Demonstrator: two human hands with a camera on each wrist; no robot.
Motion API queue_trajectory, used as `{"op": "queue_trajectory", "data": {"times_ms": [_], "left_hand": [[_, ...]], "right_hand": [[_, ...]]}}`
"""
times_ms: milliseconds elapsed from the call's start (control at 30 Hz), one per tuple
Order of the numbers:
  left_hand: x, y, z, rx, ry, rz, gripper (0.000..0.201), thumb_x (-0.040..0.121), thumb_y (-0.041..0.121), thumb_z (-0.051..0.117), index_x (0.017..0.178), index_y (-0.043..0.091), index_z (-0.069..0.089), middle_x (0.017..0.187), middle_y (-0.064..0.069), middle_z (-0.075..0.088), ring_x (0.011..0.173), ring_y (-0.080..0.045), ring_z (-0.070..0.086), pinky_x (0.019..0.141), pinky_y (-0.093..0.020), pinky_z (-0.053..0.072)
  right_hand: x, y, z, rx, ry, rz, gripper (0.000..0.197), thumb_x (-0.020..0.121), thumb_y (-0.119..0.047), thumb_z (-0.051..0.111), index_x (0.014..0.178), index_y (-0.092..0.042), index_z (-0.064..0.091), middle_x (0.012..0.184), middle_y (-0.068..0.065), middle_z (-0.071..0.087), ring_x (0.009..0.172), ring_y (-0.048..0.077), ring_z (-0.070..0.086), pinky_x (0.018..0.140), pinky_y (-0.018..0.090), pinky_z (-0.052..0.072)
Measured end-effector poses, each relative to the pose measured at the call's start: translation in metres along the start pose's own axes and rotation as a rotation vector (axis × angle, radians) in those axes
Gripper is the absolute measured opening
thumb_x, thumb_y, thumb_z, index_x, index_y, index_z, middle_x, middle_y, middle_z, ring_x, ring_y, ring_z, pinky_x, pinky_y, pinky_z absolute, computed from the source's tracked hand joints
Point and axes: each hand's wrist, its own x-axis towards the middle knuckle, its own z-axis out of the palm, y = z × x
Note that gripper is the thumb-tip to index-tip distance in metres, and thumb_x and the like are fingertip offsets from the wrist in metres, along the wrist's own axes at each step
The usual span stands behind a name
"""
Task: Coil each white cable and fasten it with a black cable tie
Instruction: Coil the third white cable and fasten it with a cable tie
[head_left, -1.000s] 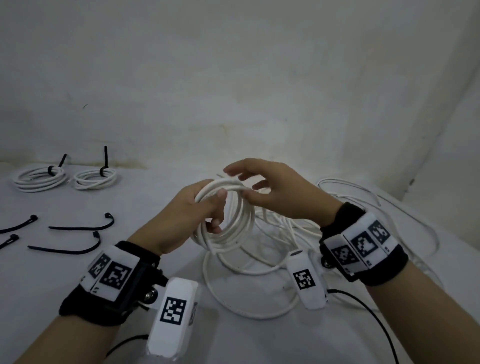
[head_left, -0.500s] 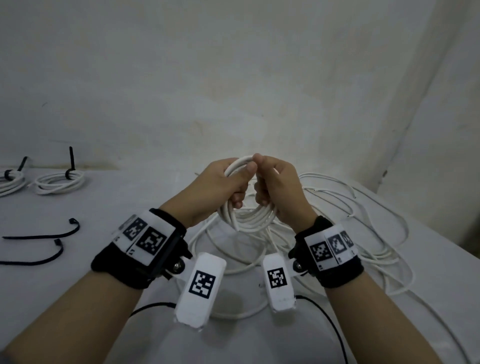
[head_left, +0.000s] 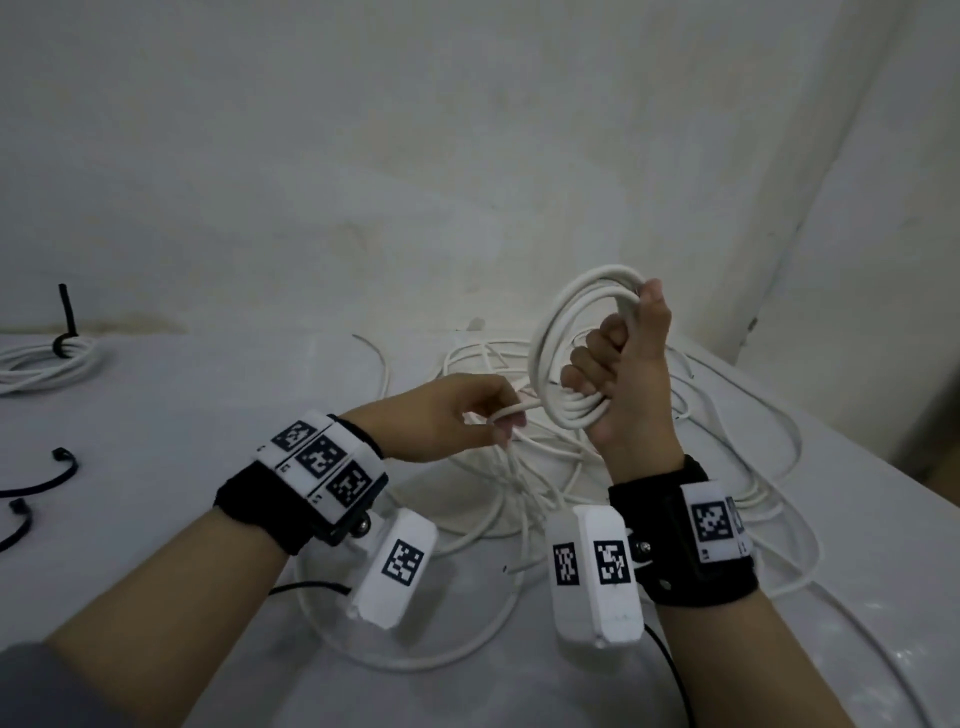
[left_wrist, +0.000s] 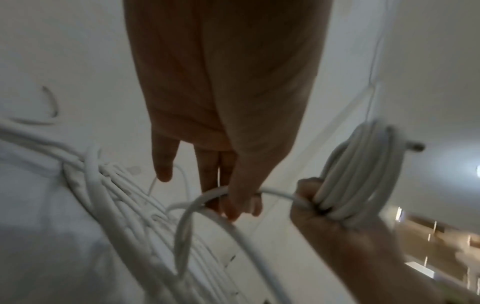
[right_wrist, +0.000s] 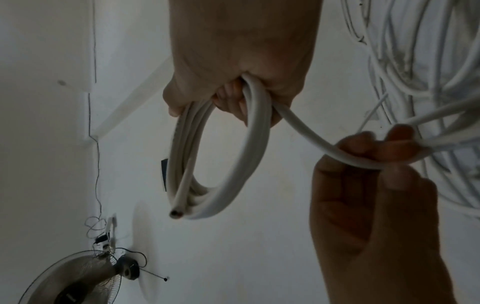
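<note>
Gripping the upright white coil (head_left: 558, 358) above the bench (head_left: 218, 415), the right hand (head_left: 626, 374) had its fingers wrapped round the loops — the left hand (head_left: 447, 415) pinched the strand trailing from it. Loose white cable (head_left: 727, 467) sprawled beneath; a tied coil (head_left: 47, 358) and black cable ties (head_left: 47, 480) lay far left.

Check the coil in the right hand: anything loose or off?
Yes. One cut cable end pokes free of the coil opposite the right hand, untucked. The left hand pinches the feeding strand.
</note>
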Motion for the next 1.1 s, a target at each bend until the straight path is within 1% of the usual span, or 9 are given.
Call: {"op": "queue_trajectory", "data": {"times_ms": [133,200,267,400,500,600,733,900,1100], "left_hand": [[0.010,-0.003,-0.002,0.140,0.120,0.053,0.021,0.090,0.003,0.058,0.082,0.021,0.065,0.084,0.005,0.067,0.082,-0.002,0.063,0.084,-0.028,0.052],[0.011,0.000,-0.005,0.162,0.269,0.125,0.018,0.088,0.004,0.063,0.082,0.020,0.068,0.081,0.007,0.066,0.078,-0.002,0.061,0.076,-0.017,0.049],[0.013,0.003,-0.012,0.219,0.373,0.222,0.013,0.087,0.004,0.064,0.085,0.015,0.070,0.081,0.006,0.065,0.077,-0.005,0.060,0.073,-0.017,0.049],[0.013,0.007,-0.018,0.397,0.419,0.368,0.009,0.092,0.007,0.056,0.089,0.010,0.064,0.082,0.009,0.057,0.075,-0.007,0.053,0.070,-0.016,0.043],[0.007,-0.007,-0.016,0.310,0.313,0.240,0.011,0.095,0.010,0.053,0.089,0.019,0.055,0.088,0.012,0.061,0.083,-0.004,0.058,0.075,-0.010,0.042],[0.001,-0.023,-0.014,0.237,0.219,0.125,0.013,0.096,0.006,0.048,0.091,0.016,0.055,0.093,0.005,0.066,0.089,-0.002,0.061,0.080,-0.011,0.044],[0.001,-0.021,-0.023,0.298,0.318,0.140,0.019,0.096,0.000,0.045,0.091,0.015,0.055,0.086,0.004,0.068,0.080,-0.001,0.063,0.074,-0.009,0.044],[0.000,-0.016,-0.032,0.398,0.478,0.167,0.010,0.098,0.010,0.047,0.094,0.014,0.056,0.082,0.001,0.063,0.075,-0.012,0.058,0.069,-0.017,0.043],[-0.005,-0.037,-0.010,0.141,0.401,-0.025,0.020,0.101,0.026,0.040,0.088,0.016,0.052,0.082,0.002,0.067,0.081,-0.016,0.062,0.075,-0.028,0.046]], "right_hand": [[-0.004,-0.009,-0.003,0.044,0.028,-0.035,0.047,0.081,-0.058,0.049,0.062,-0.020,0.028,0.051,-0.006,0.015,0.037,0.007,0.016,0.036,0.018,0.023],[-0.005,-0.015,-0.004,0.086,0.043,-0.041,0.047,0.088,-0.057,0.042,0.062,-0.020,0.028,0.049,-0.006,0.015,0.036,0.007,0.016,0.035,0.017,0.022],[-0.008,-0.019,-0.003,0.124,0.048,-0.044,0.049,0.091,-0.057,0.038,0.062,-0.020,0.029,0.048,-0.007,0.015,0.035,0.006,0.016,0.034,0.017,0.020],[-0.014,-0.023,0.002,0.197,0.046,-0.061,0.052,0.094,-0.057,0.035,0.056,-0.021,0.031,0.044,-0.008,0.017,0.033,0.005,0.017,0.032,0.015,0.022],[-0.017,-0.025,0.003,0.227,0.036,-0.079,0.055,0.095,-0.057,0.035,0.052,-0.022,0.034,0.042,-0.009,0.019,0.033,0.004,0.018,0.032,0.015,0.021],[-0.015,-0.023,0.001,0.225,0.037,-0.063,0.054,0.095,-0.057,0.035,0.054,-0.022,0.032,0.043,-0.008,0.018,0.033,0.005,0.017,0.032,0.015,0.020],[-0.011,-0.017,-0.003,0.176,0.064,-0.046,0.050,0.095,-0.056,0.036,0.060,-0.021,0.029,0.047,-0.007,0.016,0.035,0.006,0.016,0.034,0.017,0.020],[-0.006,-0.011,-0.010,0.175,0.095,-0.031,0.050,0.093,-0.057,0.039,0.061,-0.020,0.028,0.048,-0.006,0.015,0.037,0.007,0.016,0.035,0.018,0.021],[-0.003,-0.002,-0.011,0.067,0.167,-0.044,0.049,0.092,-0.052,0.050,0.062,-0.020,0.029,0.050,-0.005,0.015,0.039,0.009,0.017,0.037,0.018,0.024]]}}
